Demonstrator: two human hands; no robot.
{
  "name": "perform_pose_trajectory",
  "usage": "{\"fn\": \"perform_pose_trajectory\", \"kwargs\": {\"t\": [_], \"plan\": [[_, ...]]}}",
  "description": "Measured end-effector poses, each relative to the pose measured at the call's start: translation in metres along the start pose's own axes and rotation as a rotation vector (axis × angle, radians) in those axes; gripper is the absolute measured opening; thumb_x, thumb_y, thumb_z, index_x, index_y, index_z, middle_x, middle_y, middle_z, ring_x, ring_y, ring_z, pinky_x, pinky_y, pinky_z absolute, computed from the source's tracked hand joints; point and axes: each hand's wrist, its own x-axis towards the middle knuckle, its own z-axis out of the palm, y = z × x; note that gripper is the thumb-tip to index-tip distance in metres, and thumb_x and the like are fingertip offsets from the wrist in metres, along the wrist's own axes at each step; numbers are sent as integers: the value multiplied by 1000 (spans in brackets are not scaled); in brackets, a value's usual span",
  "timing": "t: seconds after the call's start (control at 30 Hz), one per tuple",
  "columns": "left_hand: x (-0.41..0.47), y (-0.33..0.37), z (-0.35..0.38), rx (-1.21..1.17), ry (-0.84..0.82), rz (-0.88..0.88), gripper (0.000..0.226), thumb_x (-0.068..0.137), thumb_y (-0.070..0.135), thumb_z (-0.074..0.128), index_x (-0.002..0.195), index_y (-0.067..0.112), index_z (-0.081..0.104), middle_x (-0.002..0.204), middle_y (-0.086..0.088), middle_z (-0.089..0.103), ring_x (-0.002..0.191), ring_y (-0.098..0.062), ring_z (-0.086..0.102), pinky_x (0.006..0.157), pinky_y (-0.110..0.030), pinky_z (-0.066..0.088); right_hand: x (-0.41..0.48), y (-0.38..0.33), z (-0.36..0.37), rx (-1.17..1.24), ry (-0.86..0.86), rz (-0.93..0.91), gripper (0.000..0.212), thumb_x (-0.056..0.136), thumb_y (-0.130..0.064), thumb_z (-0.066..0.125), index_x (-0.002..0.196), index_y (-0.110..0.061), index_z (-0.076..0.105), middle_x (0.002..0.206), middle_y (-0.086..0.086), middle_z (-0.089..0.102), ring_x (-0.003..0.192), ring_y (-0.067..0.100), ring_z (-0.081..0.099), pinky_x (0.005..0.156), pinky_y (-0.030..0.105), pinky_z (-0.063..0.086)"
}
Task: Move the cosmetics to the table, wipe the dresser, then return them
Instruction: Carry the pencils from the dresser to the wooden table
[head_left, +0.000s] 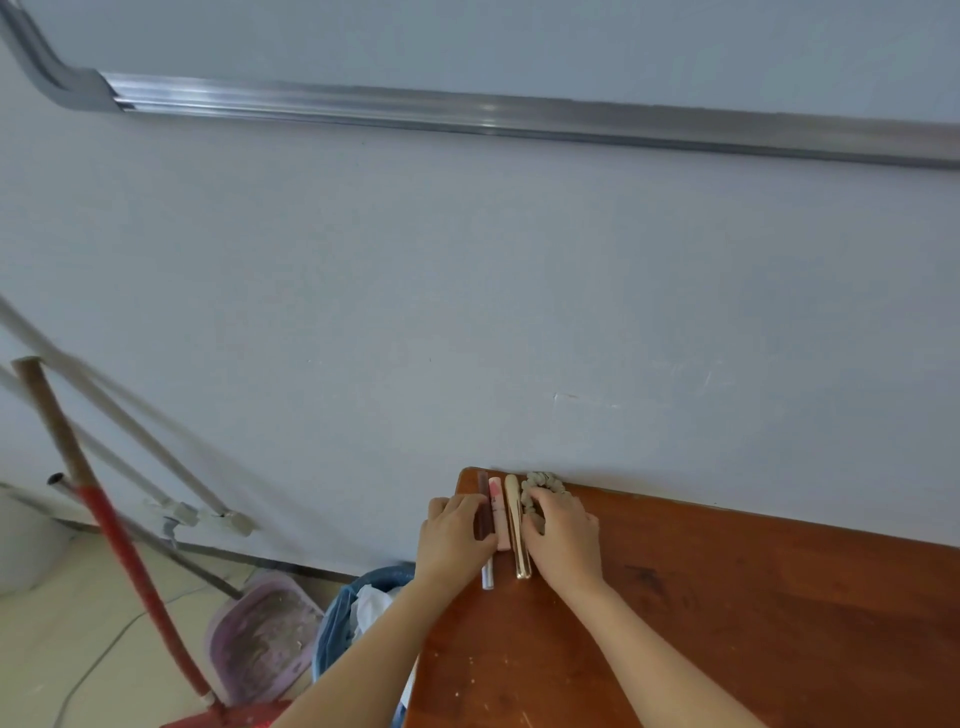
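Three slim cosmetics lie side by side at the far left corner of a reddish-brown wooden surface (727, 613): a dark maroon tube with a silver end (485, 525), a pink tube (497, 506) and a gold tube (517, 525). A beige beaded bracelet (540, 483) lies just right of them by the wall. My left hand (454, 535) rests against the maroon tube from the left, fingers laid along it. My right hand (563, 535) lies over the bracelet, fingers touching the gold tube from the right.
The wooden surface stands against a pale grey wall (467, 286). Left of it on the floor are a blue waste bin (358, 618) with paper, a pink dustpan (260, 634), and a red-handled broom (119, 545) with other poles leaning on the wall.
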Motion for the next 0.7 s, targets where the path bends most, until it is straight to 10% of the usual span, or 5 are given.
{"fn": "perform_pose_trajectory", "kwargs": {"t": [0.27, 0.7], "plan": [[-3, 2, -6, -1, -37, 5, 49, 86, 20, 49, 135, 20, 39, 131, 3, 50, 130, -18, 27, 105, -32, 31, -30, 9, 8, -76, 57, -158, 26, 79, -13, 63, 105, -13, 64, 111, 2, 60, 110, 25, 53, 85, 36, 45], [-43, -22, -12, 189, -93, 113, 45, 95, 36, 36, 138, 21, 37, 146, 7, 35, 135, -12, 25, 109, -29, 25, -55, 13, -30, -170, 37, -193, 41, 93, -29, 42, 133, -23, 42, 141, -3, 36, 133, 15, 25, 106, 30, 27]]}}
